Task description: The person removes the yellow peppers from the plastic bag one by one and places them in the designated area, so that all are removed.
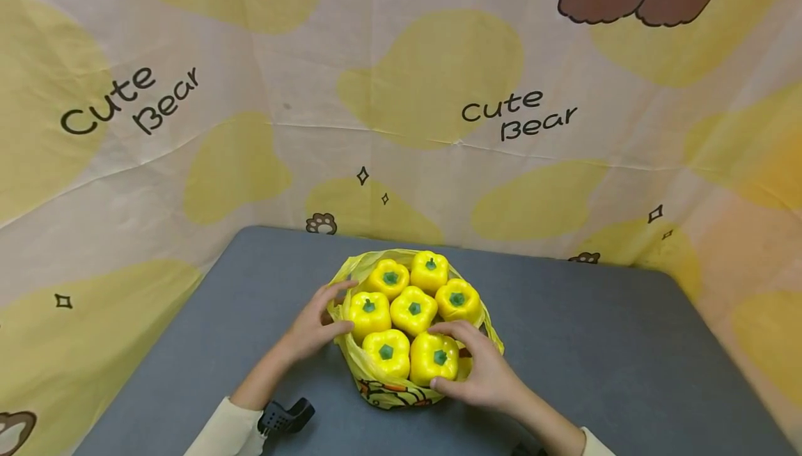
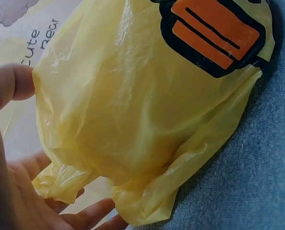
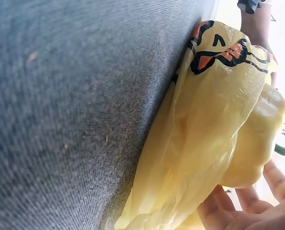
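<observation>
Several yellow bell peppers with green stems [image 1: 415,308] sit close together in a yellow plastic bag [image 1: 401,396] whose mouth is spread around them. At the front right, my right hand [image 1: 489,372] holds a yellow bell pepper [image 1: 429,364] between thumb and fingers. That bell pepper [image 3: 260,139] stands partly above the bag's rim in the right wrist view. My left hand [image 1: 313,327] touches the bag's left side, thumb and fingers spread apart. Bunched parts of the bag [image 2: 133,115] lie against its fingers in the left wrist view. The peppers' undersides are hidden.
The bag stands on a grey, cloth-like table [image 1: 595,344]. Behind the table hangs a curtain [image 1: 426,73] with yellow patches and "Cute Bear" lettering. A black strap device [image 1: 287,415] is on the left wrist.
</observation>
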The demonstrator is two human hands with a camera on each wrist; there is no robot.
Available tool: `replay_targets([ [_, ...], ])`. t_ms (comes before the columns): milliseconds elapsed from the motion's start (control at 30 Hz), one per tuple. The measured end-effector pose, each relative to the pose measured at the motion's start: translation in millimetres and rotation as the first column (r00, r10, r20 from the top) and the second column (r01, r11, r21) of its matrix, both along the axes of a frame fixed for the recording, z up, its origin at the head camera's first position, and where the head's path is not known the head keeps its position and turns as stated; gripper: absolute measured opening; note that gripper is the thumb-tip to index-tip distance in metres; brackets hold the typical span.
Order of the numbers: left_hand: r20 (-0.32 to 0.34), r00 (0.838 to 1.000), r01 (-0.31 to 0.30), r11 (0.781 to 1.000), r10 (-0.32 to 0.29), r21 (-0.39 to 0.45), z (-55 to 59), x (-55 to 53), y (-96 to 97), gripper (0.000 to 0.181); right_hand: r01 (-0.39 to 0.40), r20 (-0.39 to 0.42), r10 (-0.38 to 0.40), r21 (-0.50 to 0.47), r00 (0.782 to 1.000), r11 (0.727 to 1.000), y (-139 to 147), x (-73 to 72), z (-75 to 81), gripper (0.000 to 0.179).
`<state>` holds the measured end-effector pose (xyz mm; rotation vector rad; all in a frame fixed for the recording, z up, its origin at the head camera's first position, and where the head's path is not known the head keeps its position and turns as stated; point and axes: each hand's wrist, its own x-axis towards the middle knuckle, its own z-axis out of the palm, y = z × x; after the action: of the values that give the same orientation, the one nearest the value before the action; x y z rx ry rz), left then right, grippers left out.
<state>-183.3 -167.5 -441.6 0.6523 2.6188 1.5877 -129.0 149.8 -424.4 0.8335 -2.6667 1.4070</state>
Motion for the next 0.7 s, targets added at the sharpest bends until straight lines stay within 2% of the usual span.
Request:
replay_targets([
  [433, -0.033, 0.997, 0.076, 0.997, -0.075, 0.034, -0.8, 0.7, -2.9, 0.064, -0.004, 0.007, 0.004, 0.001, 1.0, 1.0, -1.8, -2.7, -1.9, 0.066],
  [700, 0.0, 0.996, 0.089, 0.995, -0.089, 0.056, -1.3, 0.0, -4.5, 0.067, -0.002, -0.047, 0.001, -0.024, 0.999, 1.0, 1.2, -5.3, 2.6, 0.064],
])
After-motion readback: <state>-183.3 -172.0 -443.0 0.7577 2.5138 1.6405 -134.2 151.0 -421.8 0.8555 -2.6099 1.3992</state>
